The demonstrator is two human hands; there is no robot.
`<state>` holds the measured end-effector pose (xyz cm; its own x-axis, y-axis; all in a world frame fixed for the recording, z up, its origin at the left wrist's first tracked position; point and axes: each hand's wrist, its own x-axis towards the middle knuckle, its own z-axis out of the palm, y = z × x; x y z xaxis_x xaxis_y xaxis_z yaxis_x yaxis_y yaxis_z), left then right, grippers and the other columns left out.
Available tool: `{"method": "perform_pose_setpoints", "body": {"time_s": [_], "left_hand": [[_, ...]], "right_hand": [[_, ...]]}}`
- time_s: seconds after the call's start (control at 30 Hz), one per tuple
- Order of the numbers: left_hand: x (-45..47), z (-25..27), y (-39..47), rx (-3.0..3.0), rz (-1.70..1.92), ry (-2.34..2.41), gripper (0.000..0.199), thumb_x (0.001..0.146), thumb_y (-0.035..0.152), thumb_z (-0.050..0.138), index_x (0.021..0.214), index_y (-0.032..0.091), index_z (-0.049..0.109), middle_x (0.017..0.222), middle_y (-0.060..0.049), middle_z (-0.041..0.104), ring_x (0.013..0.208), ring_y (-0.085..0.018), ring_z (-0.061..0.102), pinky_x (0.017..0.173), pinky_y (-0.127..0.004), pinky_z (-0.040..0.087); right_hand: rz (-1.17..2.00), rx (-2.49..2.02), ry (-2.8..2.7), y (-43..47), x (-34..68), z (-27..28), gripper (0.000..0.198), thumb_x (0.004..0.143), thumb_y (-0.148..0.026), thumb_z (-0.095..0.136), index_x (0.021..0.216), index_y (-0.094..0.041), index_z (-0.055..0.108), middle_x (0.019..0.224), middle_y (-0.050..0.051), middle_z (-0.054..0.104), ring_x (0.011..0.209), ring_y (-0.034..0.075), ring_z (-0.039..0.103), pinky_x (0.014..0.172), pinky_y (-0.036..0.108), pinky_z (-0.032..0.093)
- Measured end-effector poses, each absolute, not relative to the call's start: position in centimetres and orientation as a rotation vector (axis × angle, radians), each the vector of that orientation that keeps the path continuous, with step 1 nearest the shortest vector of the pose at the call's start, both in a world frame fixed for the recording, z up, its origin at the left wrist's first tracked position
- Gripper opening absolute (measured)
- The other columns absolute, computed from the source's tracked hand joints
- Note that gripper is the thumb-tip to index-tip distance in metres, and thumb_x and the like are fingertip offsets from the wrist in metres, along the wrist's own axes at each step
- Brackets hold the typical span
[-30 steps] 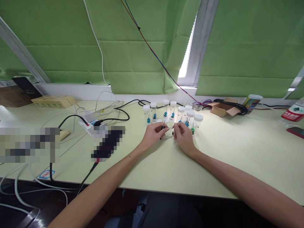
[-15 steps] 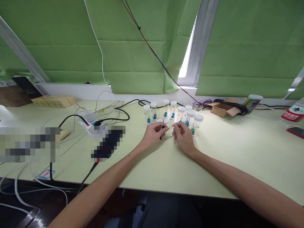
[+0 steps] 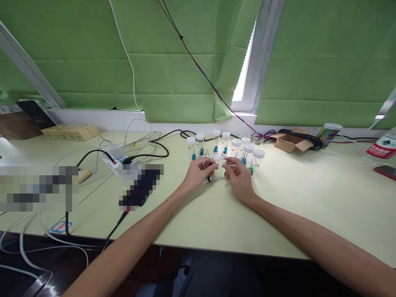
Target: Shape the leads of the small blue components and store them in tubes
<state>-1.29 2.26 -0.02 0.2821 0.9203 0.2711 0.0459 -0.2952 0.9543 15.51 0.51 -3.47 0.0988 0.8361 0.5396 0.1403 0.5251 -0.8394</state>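
My left hand (image 3: pixel 196 175) is closed in a pinch on a small black and teal piece with a thin wire (image 3: pixel 209 178), partly hidden by the fingers. Just to its right, my right hand (image 3: pixel 239 177) has thumb and fingertips drawn together near the same spot; what they pinch is too small to make out. A clear vial with a white cap (image 3: pixel 216 157) stands between and behind the hands. Several more capped vials stand close behind, among them one with a teal piece inside (image 3: pixel 191 149) and one with a green piece (image 3: pixel 258 154) beside my right hand.
At left lie a power strip (image 3: pixel 119 163) with tangled cables and a dark blurred device (image 3: pixel 142 185). A yellow carton (image 3: pixel 69 132) sits farther back. Toward the right are an open cardboard box (image 3: pixel 292 142), a canister (image 3: pixel 329 134), a bottle (image 3: pixel 382 148) and a red-edged phone (image 3: pixel 385 171).
The wire in my left hand has tilted leftward, and more of the teal and black piece shows below the fingers. My right fingertips have shifted slightly. The vials stand where they were.
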Motion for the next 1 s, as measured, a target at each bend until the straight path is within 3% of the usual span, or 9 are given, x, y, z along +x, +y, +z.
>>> {"method": "perform_pose_setpoints", "body": {"time_s": [1.0], "left_hand": [[-1.28,0.0,2.09,1.647,1.184,0.946,0.026,0.078,0.041,0.074,0.082,0.017,0.068,0.06,0.001,0.057,0.049,-0.011,0.052,0.055,-0.027,0.044]], "right_hand": [[0.714,-0.896,-1.361,0.95,15.6,-3.94,0.023,0.09,-0.043,0.063,0.091,-0.02,0.064,0.075,0.0,0.065,0.051,0.01,0.054,0.051,0.026,0.047]]}}
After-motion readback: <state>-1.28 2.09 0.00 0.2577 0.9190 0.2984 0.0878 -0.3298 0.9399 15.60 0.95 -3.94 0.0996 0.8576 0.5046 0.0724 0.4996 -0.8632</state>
